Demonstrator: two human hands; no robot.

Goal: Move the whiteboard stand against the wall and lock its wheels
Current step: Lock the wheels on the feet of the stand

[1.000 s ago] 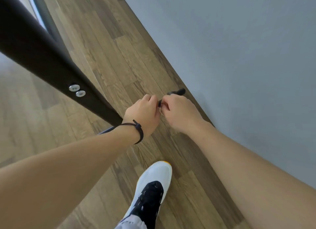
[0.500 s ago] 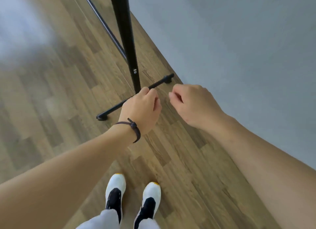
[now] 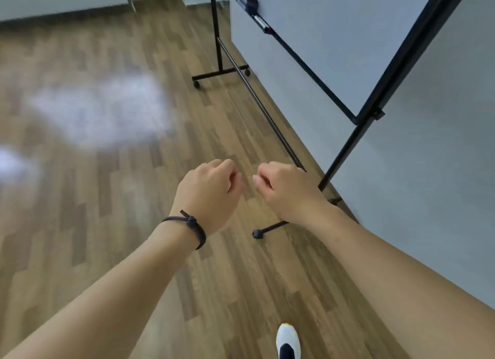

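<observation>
Whiteboard stand [image 3: 345, 64]: set along the grey wall [image 3: 442, 184] on the right, its board tilted, presumably parked there to clear the floor [image 3: 107, 198].
Near caster [image 3: 257, 234]: on the floor, below and between the wrists, well apart from either grip.
Left hand [image 3: 209, 190]: loosely curled, empty, raised above the floor.
Right hand [image 3: 286, 188]: curled likewise, holding nothing, just left of the near upright.
Far casters [image 3: 197, 84]: lock state too small to tell.
</observation>
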